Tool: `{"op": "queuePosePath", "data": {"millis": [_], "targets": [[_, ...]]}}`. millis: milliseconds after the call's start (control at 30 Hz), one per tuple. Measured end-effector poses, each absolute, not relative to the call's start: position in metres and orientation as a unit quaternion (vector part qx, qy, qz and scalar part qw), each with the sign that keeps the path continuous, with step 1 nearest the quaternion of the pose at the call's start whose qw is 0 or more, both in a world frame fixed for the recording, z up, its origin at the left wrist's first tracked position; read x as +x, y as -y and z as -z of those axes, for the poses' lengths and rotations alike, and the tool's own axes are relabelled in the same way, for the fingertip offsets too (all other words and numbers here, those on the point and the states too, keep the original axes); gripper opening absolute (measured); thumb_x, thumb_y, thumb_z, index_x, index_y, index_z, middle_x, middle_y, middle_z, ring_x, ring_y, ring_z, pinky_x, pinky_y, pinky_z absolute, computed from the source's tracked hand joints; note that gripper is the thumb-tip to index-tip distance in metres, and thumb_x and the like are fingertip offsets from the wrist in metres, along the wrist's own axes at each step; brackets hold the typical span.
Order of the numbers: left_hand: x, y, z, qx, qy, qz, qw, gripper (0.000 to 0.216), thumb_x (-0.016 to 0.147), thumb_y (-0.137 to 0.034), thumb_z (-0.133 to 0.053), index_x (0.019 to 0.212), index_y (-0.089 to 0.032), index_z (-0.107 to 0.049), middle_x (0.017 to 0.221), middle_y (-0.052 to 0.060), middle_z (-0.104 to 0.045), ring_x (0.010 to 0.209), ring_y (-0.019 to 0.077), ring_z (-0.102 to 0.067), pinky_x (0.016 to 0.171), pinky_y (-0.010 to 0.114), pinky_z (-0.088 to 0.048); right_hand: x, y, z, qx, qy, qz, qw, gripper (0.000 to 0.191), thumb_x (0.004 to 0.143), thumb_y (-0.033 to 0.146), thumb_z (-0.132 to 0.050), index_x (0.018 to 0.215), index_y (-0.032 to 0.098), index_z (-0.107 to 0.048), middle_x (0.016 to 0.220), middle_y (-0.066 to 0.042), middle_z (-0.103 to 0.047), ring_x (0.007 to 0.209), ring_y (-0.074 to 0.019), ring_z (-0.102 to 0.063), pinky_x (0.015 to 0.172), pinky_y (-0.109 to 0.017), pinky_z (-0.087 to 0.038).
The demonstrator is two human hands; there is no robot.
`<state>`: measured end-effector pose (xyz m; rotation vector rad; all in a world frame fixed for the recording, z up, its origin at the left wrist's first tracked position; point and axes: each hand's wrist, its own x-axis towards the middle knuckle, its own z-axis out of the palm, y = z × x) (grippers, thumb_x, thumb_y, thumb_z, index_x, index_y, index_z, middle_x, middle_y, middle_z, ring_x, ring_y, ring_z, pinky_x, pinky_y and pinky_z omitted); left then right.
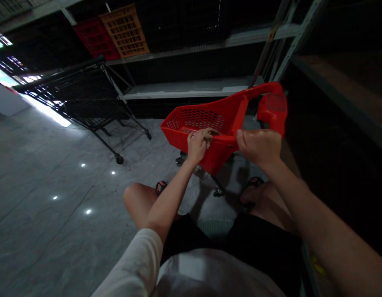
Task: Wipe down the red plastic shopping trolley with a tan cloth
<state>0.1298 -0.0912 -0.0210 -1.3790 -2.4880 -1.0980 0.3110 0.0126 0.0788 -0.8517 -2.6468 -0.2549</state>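
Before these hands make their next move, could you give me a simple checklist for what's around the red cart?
1. Right hand holds the red cart: ok, closed over its near side, toward the handle end.
2. Left hand is at the near rim: ok; what is bunched by its fingers is unclear.
3. Red cart is upright: ok, its opening faces up.
4. Casters are locked: cannot tell.
5. Dark cart stands apart: ok, floor shows between the two.
6. Basket floor is fully visible: not ok, the near wall hides much of it.
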Motion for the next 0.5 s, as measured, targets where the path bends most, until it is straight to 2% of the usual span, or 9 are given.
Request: {"op": "queuePosePath", "data": {"millis": [100,167,300,500], "targets": [[0.171,0.096,0.020,-0.525,0.782,0.329,0.072,0.052,0.095,-0.014,-0.048,0.145,-0.024,-0.060,0.148,0.007,-0.069,0.140,0.0235,-0.060,0.128,0.043,-0.037,0.323,-0.021,-0.075,-0.337,0.919,0.069,0.191,0.057,0.107,0.040,-0.035,0.086,0.014,-0.082,0.075,-0.016,-0.075,0.063,-0.0217,-0.060,0.064,-0.032,-0.025],[0.197,0.097,0.022,-0.538,0.772,0.328,0.089,0.055,0.096,-0.019,-0.052,0.151,-0.021,-0.054,0.151,0.009,-0.067,0.142,0.0244,-0.059,0.130,0.044,-0.034,0.331,-0.024,-0.075,-0.349,0.913,0.052,0.206,0.057,0.106,0.040,-0.035,0.084,0.014,-0.081,0.076,-0.016,-0.074,0.061,-0.0198,-0.057,0.063,-0.033,-0.022],[0.206,0.113,0.032,-0.540,0.773,0.318,0.100,0.055,0.094,-0.014,-0.054,0.148,-0.021,-0.057,0.146,0.009,-0.070,0.140,0.0238,-0.061,0.131,0.046,-0.029,0.346,-0.022,-0.078,-0.328,0.916,0.042,0.228,0.052,0.103,0.039,-0.037,0.082,0.015,-0.078,0.078,-0.015,-0.076,0.061,-0.0159,-0.051,0.062,-0.032,-0.019],[0.148,0.177,0.048,-0.492,0.829,0.248,0.095,0.053,0.092,-0.010,-0.050,0.144,-0.020,-0.059,0.143,0.009,-0.073,0.138,0.0249,-0.063,0.130,0.048,-0.031,0.356,-0.027,-0.071,-0.345,0.899,0.067,0.262,0.049,0.098,0.039,-0.039,0.071,0.016,-0.072,0.070,-0.013,-0.071,0.057,-0.0148,-0.041,0.061,-0.032,-0.016]]}}
